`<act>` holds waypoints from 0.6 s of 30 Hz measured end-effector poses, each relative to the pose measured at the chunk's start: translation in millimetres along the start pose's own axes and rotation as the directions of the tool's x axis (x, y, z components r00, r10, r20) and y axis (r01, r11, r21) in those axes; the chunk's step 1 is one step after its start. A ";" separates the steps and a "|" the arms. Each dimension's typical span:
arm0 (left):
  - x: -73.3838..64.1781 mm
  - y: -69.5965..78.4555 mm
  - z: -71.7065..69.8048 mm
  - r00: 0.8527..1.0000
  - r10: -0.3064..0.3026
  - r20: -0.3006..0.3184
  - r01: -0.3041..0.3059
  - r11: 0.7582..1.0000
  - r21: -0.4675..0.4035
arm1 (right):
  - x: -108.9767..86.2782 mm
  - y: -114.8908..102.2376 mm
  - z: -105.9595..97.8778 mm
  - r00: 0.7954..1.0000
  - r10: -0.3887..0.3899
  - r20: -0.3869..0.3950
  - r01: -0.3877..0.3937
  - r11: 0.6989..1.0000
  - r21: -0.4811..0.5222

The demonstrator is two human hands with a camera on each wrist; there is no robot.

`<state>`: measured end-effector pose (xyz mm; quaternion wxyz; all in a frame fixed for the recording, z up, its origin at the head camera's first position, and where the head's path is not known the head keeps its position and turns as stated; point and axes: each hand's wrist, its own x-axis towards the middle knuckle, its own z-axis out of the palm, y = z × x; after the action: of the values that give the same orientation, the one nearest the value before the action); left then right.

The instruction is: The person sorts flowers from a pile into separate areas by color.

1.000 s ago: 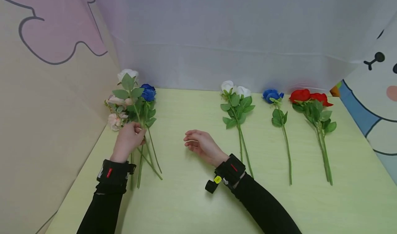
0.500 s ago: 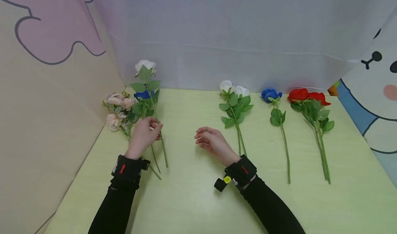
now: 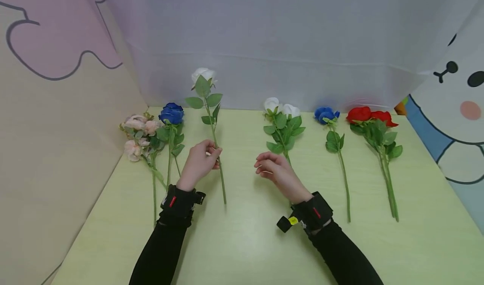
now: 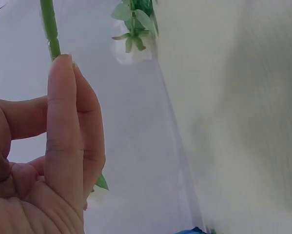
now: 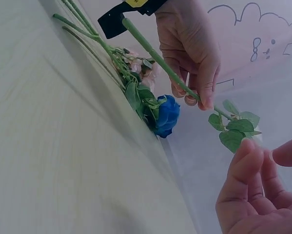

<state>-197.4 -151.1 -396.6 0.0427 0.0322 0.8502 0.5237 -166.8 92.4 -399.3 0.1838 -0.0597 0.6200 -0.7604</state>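
My left hand [image 3: 200, 161] pinches the green stem of a single white rose [image 3: 204, 75] between thumb and fingers. The rose is raised above the table, bloom away from me and stem end pointing toward me. In the left wrist view, part of the stem [image 4: 49, 29] rises past the fingertips. My right hand [image 3: 280, 173] holds nothing; its fingers are loosely bent and face the left hand. It hovers in front of two white roses [image 3: 281, 108], hiding part of their stems. In the right wrist view, the right fingers appear near the held rose's leaves [image 5: 238, 127], apart or touching I cannot tell.
Pale pink flowers [image 3: 134, 148] and a blue rose [image 3: 172, 113] lie at the table's left side. Another blue rose [image 3: 326, 114] and red roses [image 3: 372, 115] lie at the right. A pale curtain [image 3: 242, 58] hangs behind the table [image 3: 249, 247].
My left hand has lifted the white rose away from the pink and blue flowers and carried it right, toward the middle. My right hand has also shifted right, still holding nothing.
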 end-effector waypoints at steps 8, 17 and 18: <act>7.3 10.7 23.1 1.000 0.023 0.021 -0.021 0.997 -0.078 | -8.2 -3.8 -14.2 1.000 -0.007 -0.012 0.007 0.999 -0.050; 8.4 8.0 46.8 0.998 0.019 0.056 -0.012 0.991 -0.135 | -10.5 -12.3 -28.5 0.998 -0.055 -0.042 0.051 0.995 -0.085; 8.6 7.7 49.4 0.998 0.024 0.063 -0.016 0.991 -0.132 | -10.8 -13.7 -30.5 0.997 -0.059 -0.047 0.055 0.994 -0.091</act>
<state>-200.6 -103.0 -412.1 0.0669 0.0546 0.8117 0.5777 -169.3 126.6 -391.5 0.1437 -0.0665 0.6558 -0.7382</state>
